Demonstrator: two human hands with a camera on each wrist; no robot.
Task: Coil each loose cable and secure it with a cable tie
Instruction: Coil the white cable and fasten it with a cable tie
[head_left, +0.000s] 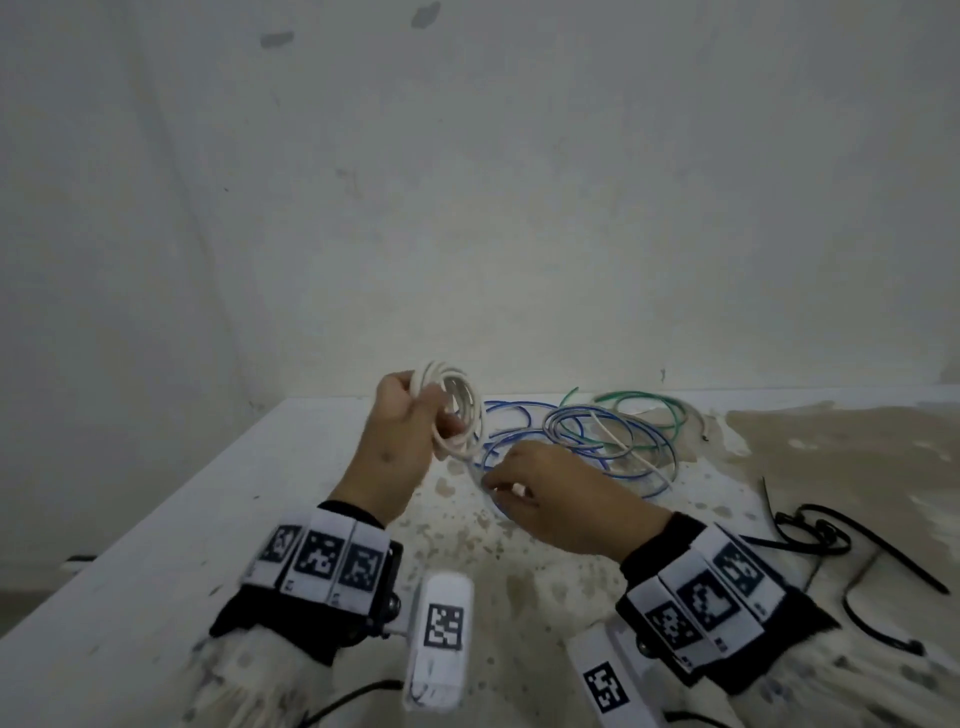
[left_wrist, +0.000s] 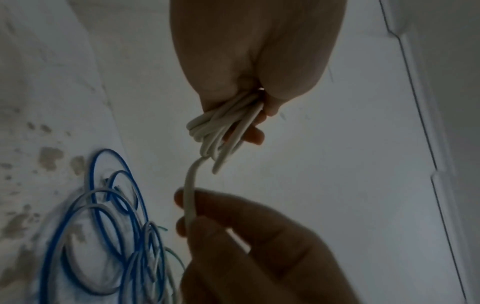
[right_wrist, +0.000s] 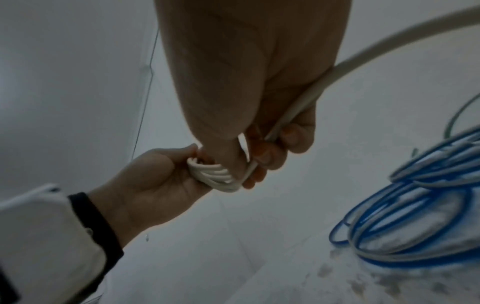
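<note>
My left hand (head_left: 410, 415) grips a coil of white cable (head_left: 457, 410) raised above the table; the same coil (left_wrist: 221, 127) shows bunched in the left hand (left_wrist: 249, 82) in the left wrist view. A loose tail of the white cable (left_wrist: 189, 197) runs down to my right hand (head_left: 524, 488), whose fingers pinch it just above the table. In the right wrist view the right hand (right_wrist: 265, 144) holds the tail (right_wrist: 306, 98) close to the coil (right_wrist: 215, 174). Loose blue cable (head_left: 519, 426), grey cable (head_left: 597, 426) and green cable (head_left: 649, 410) lie tangled behind the hands.
Several black cable ties (head_left: 831, 540) lie on the table at the right. The white table (head_left: 208, 519) is stained and worn across its middle and right side. A pale wall (head_left: 467, 208) stands right behind it. The table's left edge runs diagonally at the left.
</note>
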